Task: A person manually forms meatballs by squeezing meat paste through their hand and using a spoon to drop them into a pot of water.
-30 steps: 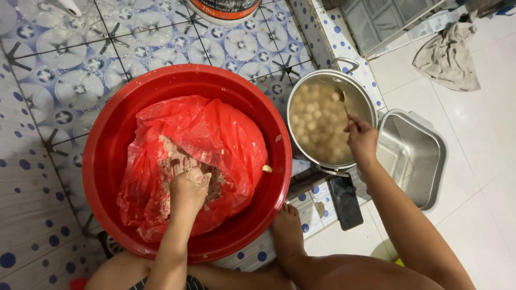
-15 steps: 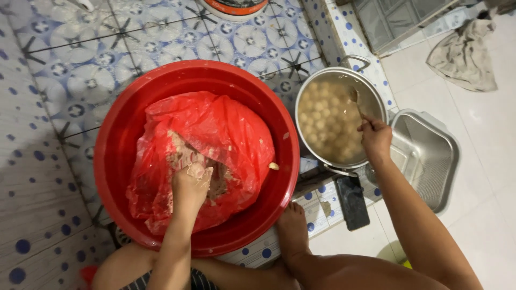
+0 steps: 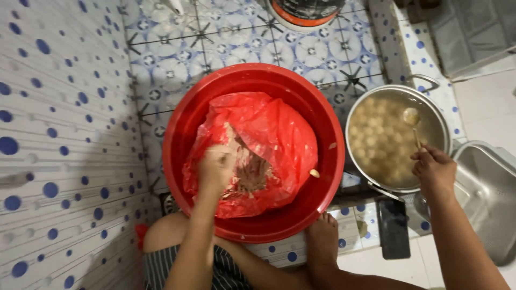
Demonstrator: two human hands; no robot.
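- The left hand is down in the red bag, fingers curled together over the pinkish-brown paste; blur hides whether they actually pinch any of it.
- The paste sits in the open mouth of the bag, toward its left side, and the bag lines a red basin on the tiled floor.
- A small pale lump lies on the bag near the basin's right wall.
- The right hand holds a spoon by the handle, fingers closed around it, the bowl of the spoon raised over the pot.
- The spoon carries a rounded ball of the paste.
- The pot stands just right of the basin, nearly touching it, filled with cloudy liquid and many pale balls.
- A steel tray lies right of the pot, partly under the right forearm.
- A dark phone lies flat on the floor below the pot.
- A bare foot rests against the basin's near edge.
- A round orange-rimmed container stands at the top.
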